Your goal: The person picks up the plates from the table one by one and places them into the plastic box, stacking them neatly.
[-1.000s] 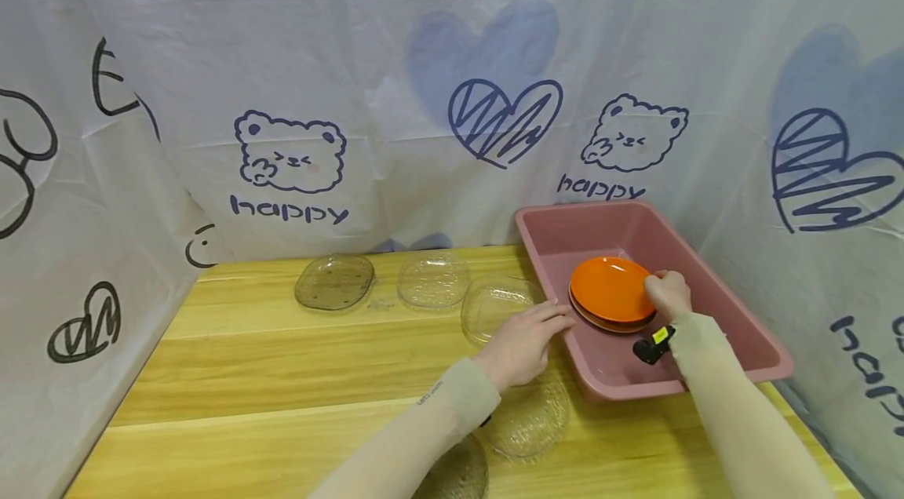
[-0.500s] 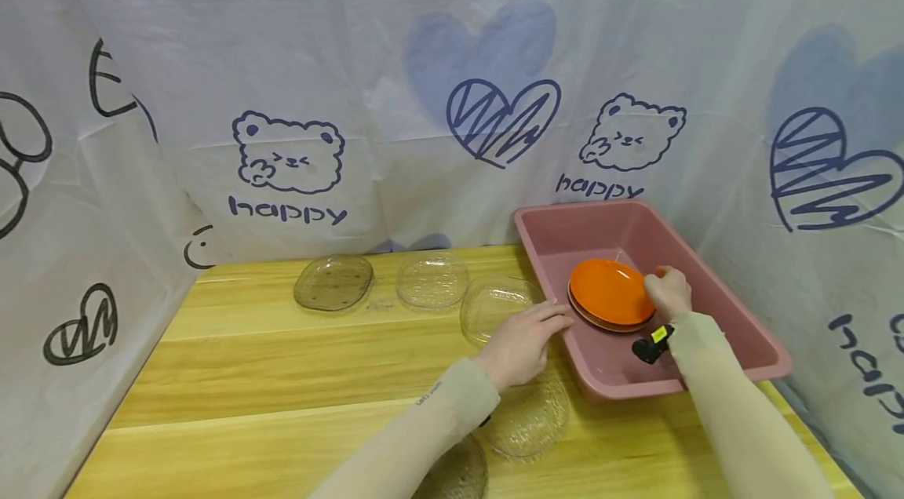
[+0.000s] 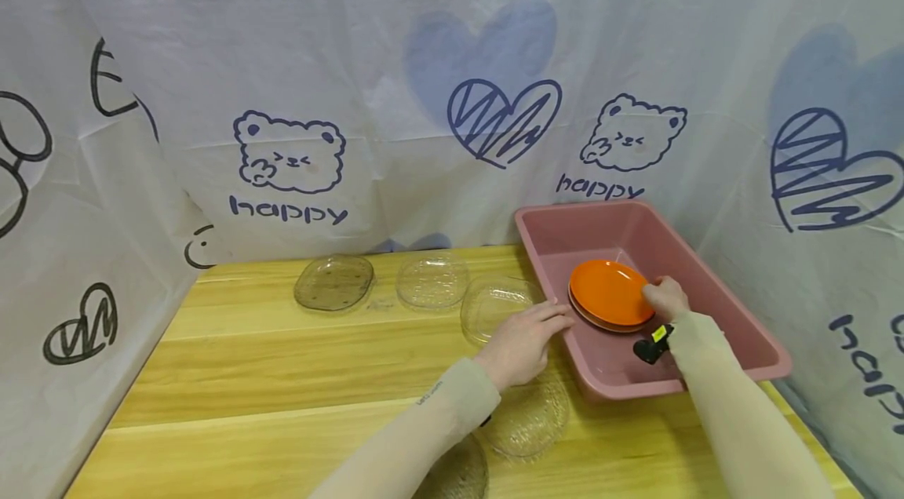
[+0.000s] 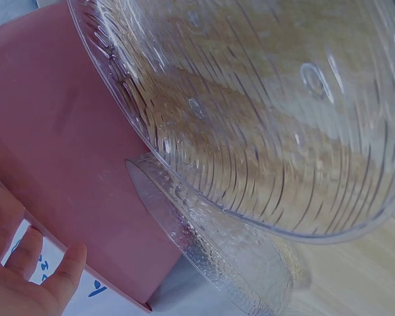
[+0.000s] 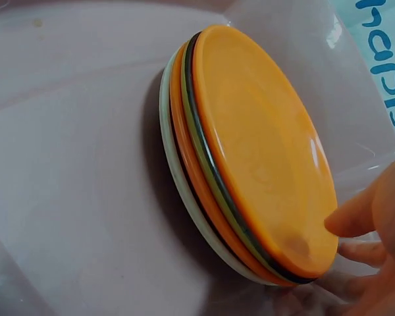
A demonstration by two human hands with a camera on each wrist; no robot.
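A: Where are we placing our right hand (image 3: 667,299)?

B: We are reaching with it into the pink basin (image 3: 593,228). Its grip is pinching the edge of the stack of plates (image 5: 207,197): the thumb is pressing on the top orange plate (image 3: 609,293), and the fingers are reaching round the rims from below. We are not managing to tell how many plates it is taking in.

A: And how is the stack sitting?

B: It is sitting inside the basin, close to the left wall. Under the orange face we are seeing black, olive, orange and pale rims nesting tightly together.

A: What are we doing with our left hand (image 3: 519,346)?

B: We are resting its fingertips at the basin's left rim; that grip is spreading loosely, with gaps showing between the fingers. Just beside it a clear squarish dish (image 3: 487,303) is lying on the desk (image 3: 268,373), and a clear round dish (image 3: 530,424) is showing below the wrist.

A: What else are we seeing?

B: A brown-tinted dish (image 3: 334,282) and a clear ribbed dish (image 3: 433,281) are lying along the back, while the left sleeve (image 3: 424,420) is partly covering a dark-tinted dish (image 3: 459,475). A printed white curtain (image 3: 388,169) is hanging behind.
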